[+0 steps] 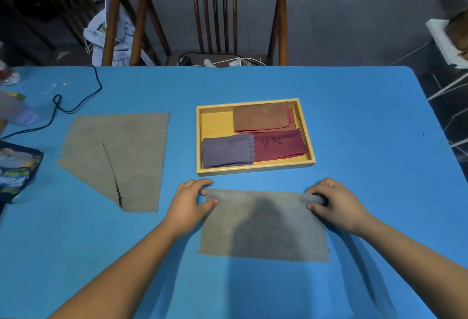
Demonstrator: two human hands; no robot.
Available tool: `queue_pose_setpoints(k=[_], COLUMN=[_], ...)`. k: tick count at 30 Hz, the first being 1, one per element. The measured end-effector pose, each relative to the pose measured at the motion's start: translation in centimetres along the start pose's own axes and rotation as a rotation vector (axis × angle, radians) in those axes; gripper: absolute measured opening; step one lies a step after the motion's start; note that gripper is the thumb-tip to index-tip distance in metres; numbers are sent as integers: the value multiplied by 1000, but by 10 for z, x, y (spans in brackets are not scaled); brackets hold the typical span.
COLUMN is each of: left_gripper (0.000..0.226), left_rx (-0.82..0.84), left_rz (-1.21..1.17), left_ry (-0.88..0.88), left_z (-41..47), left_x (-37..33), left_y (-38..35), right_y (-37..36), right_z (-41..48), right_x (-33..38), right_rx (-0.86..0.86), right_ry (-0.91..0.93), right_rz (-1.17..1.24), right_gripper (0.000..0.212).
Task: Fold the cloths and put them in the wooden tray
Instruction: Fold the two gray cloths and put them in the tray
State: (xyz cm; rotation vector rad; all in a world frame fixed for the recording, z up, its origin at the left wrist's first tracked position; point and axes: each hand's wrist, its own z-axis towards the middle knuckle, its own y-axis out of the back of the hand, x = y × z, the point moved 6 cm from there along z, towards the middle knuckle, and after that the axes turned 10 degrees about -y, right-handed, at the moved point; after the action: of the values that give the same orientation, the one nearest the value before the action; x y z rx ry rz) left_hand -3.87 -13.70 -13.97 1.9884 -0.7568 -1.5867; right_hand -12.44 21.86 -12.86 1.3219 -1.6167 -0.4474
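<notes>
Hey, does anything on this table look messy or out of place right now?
Mostly tidy. The one odd spot is the grey-brown cloth lying left of the wooden tray: its near-left corner is flopped over, so it lies unevenly instead of flat. A black cable also snakes across the table's far-left corner.

Blue table (354,116): wooden tray (255,168), two grey cloths (121,156) (263,227), black cable (76,106), printed packet (17,169).

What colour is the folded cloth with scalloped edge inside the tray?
Purple cloth, seen in the head view.
</notes>
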Motion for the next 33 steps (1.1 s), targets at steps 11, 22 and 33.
queue_pose_setpoints(k=[11,22,33], left_gripper=[17,31,28], left_rx=[198,161,80], left_rz=[106,144,134], left_ry=[-415,-295,-70], left_z=[-42,-62,-39], left_x=[-15,1,-1], left_y=[22,6,-12], right_y=[8,-20,-27], right_z=[-90,-80,-51], right_x=[20,5,4], right_rx=[-301,-198,-13], right_ry=[524,383,-9], right_rz=[-279,-281,-43], right_gripper=[27,34,26])
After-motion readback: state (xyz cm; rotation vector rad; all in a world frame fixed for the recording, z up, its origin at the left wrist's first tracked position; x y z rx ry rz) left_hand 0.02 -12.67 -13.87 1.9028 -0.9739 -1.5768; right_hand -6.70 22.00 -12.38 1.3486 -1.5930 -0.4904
